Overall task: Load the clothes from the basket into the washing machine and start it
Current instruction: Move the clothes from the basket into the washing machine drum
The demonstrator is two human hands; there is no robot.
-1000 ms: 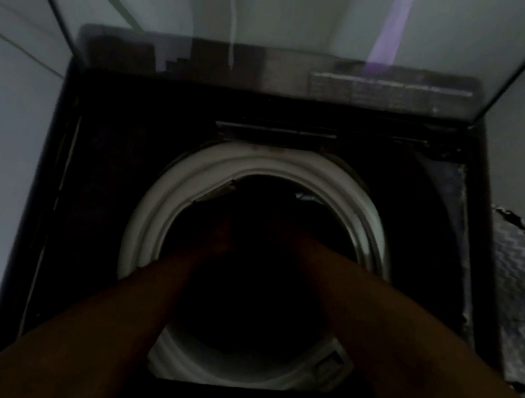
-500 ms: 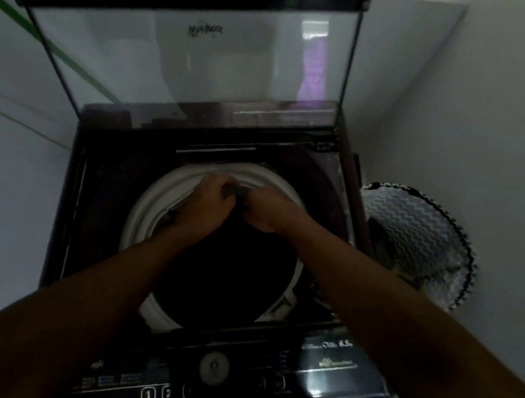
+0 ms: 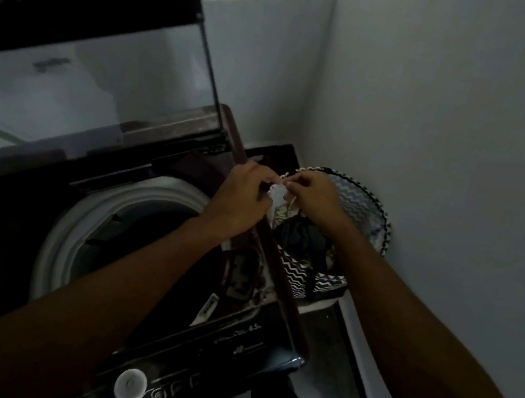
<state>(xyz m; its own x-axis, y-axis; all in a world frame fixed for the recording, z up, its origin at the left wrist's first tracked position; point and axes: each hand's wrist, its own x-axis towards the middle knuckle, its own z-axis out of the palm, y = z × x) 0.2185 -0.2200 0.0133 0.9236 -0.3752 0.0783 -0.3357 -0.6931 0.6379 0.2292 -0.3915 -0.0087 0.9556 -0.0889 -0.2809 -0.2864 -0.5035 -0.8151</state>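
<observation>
From my head view, my left hand (image 3: 242, 195) and my right hand (image 3: 315, 199) both pinch one pale garment (image 3: 278, 198) above the near rim of the zigzag basket (image 3: 367, 209), just right of the washing machine (image 3: 284, 306) edge. The basket sits squeezed between machine and right wall. One open drum (image 3: 134, 208) gapes to the left, its one lid (image 3: 94, 73) raised far. Dark clothes (image 3: 303, 237) lie in the basket.
</observation>
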